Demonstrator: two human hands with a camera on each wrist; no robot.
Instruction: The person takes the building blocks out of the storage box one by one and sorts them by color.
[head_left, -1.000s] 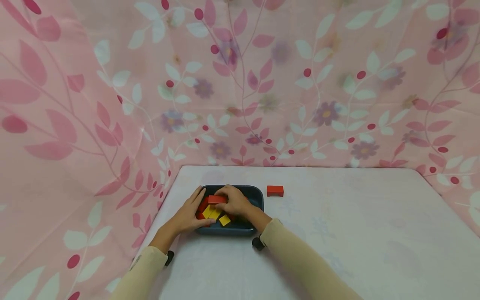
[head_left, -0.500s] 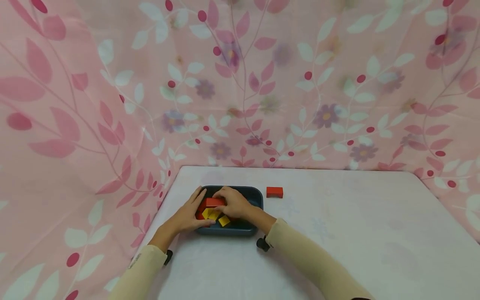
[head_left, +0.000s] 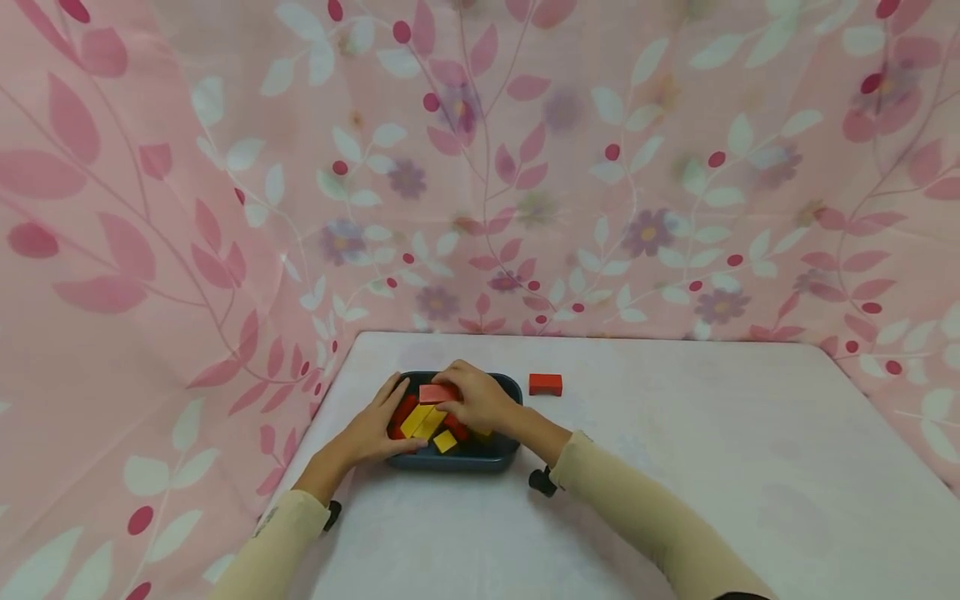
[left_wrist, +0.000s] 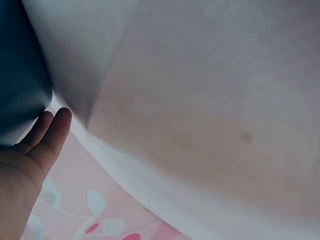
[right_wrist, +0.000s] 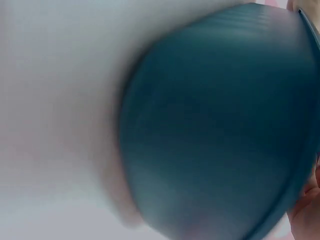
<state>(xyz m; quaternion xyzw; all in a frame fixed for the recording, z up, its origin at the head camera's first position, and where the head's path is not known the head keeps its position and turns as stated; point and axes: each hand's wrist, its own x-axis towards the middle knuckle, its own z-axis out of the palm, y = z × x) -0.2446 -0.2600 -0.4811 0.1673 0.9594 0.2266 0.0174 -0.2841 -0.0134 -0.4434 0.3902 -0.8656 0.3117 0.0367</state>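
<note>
Over the dark blue tray [head_left: 457, 464], my right hand [head_left: 480, 402] pinches a red block [head_left: 437, 392] between thumb and fingers. My left hand [head_left: 373, 429] rests at the tray's left end, its fingers spread along the side and its thumb reaching over the front edge. Two of its fingers show extended beside the tray's outer wall in the left wrist view. Inside the tray lie yellow blocks [head_left: 420, 421], a small yellow block [head_left: 445, 441] and several red pieces, partly covered by my hands. The tray's outer wall [right_wrist: 215, 125] fills much of the right wrist view.
A red block with an arched notch [head_left: 545, 384] stands on the table just right of the tray's back corner. The table has a white cloth [head_left: 712, 450]. Pink floral fabric [head_left: 525, 167] hangs behind it and to the left.
My right hand and its red block dipped slightly toward the tray's contents, then rose a little and shifted right. More of the yellow blocks shows now. My left hand has stayed in place.
</note>
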